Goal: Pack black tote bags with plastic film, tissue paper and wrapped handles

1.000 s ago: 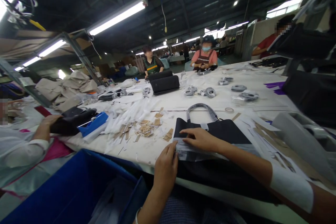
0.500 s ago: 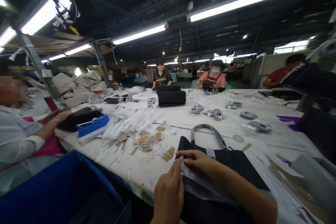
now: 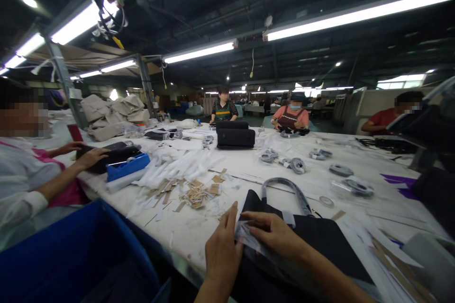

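Down at the near edge of the long white table (image 3: 199, 227), the person's two hands meet over a black bag (image 3: 327, 246) that lies flat with its grey handle (image 3: 284, 188) arched away from them. The left hand (image 3: 222, 252) stands with its fingers straight and held together, their tips against the edge of a thin plastic sheet (image 3: 248, 239) at the bag's near corner; whether its thumb grips the sheet cannot be told from this angle. The right hand (image 3: 275, 233) reaches in from the right, its fingers curled down and pinched on the same sheet, just beside the left fingertips. The sheet rests on the bag's left part, between the two hands.

Left of the bag, a loose heap of brown card tags (image 3: 197, 194) is scattered on the table, with white paper strips (image 3: 177, 165) beyond it. A blue bin (image 3: 71, 255) stands below the table edge at the left. Further left, a co-worker's hand (image 3: 91, 156) rests on a dark bag (image 3: 113, 154), beside a blue box (image 3: 128, 166). Two black bags are stacked (image 3: 235, 135) near the table's middle, and grey strap coils (image 3: 295, 164) lie to their right. A small tape roll (image 3: 325, 201) sits just past the grey handle. Other people are seated at the far end.
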Available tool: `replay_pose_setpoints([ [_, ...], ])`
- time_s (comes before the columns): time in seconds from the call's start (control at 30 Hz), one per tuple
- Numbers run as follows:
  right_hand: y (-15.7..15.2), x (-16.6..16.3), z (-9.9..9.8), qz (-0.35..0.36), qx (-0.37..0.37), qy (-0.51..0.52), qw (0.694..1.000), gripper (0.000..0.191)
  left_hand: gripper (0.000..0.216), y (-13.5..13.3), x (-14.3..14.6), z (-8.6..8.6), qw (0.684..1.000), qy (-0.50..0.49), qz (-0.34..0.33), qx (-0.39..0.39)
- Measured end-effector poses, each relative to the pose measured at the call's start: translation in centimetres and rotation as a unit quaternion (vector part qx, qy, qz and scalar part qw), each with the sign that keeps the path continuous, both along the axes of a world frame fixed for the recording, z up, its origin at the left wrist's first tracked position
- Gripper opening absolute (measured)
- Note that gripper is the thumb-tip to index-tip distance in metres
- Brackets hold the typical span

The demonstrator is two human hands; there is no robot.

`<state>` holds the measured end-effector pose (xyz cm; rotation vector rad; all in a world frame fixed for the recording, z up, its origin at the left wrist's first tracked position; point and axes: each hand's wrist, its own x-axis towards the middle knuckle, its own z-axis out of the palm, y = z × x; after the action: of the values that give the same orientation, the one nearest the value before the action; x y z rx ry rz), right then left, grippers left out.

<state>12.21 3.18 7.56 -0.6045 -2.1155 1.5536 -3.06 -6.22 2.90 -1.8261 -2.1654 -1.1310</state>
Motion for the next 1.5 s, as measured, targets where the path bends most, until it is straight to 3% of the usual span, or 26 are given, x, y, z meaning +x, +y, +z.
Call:
replay_pose_setpoints([
  [0.2, -0.4, 0.2, -0.2, -0.018, 0.168, -0.007, 0.986, 0.043, 0.072, 1.1, -0.2, 0.6, 0.999, -0.028, -0.024, -0.011],
  [0.43, -1.3, 2.2, 1.4, -0.102, 0.382, -0.109, 0.912, 0.038, 0.059, 1.9, -1.5, 0.8, 0.994, -0.095, -0.047, -0.017],
  [0.53, -2.1, 4.0, 0.3, -0.054, 0.463, -0.157, 0.871, 0.041, 0.057, 1.6, -1.3, 0.9, 0.998, -0.041, -0.038, -0.016],
  [0.67, -3.3, 5.9, -2.5, 0.006, 0.535, -0.204, 0.82, 0.059, 0.058, 1.5, -0.9, 0.9, 0.996, 0.056, -0.067, -0.001],
  [0.83, -3.4, 6.6, -4.5, 0.004, 0.551, -0.23, 0.802, 0.067, 0.044, 1.4, -3.3, 2.2, 0.974, 0.099, -0.202, -0.026],
  [0.97, -3.3, 6.5, -4.8, 0.019, 0.533, -0.236, 0.812, 0.07, 0.054, 0.3, -5.0, 4.6, 0.947, 0.098, -0.295, -0.082],
  [1.1, -3.4, 6.2, -5.0, 0.01, 0.525, -0.232, 0.818, 0.07, 0.041, -1.1, -2.5, 5.5, 0.958, 0.091, -0.265, -0.055],
  [1.23, -3.5, 6.0, -5.2, -0.017, 0.525, -0.226, 0.82, 0.066, 0.058, -1.2, -0.2, 3.9, 0.935, 0.175, -0.3, -0.076],
  [1.3, -3.6, 6.0, -5.0, -0.031, 0.529, -0.225, 0.818, 0.066, 0.06, -0.7, -0.5, 2.9, 0.938, 0.186, -0.283, -0.071],
  [1.5, -4.3, 5.7, -3.9, -0.077, 0.58, -0.159, 0.795, 0.055, 0.027, 0.1, -2.5, 1.9, 0.953, 0.177, -0.244, -0.008],
])
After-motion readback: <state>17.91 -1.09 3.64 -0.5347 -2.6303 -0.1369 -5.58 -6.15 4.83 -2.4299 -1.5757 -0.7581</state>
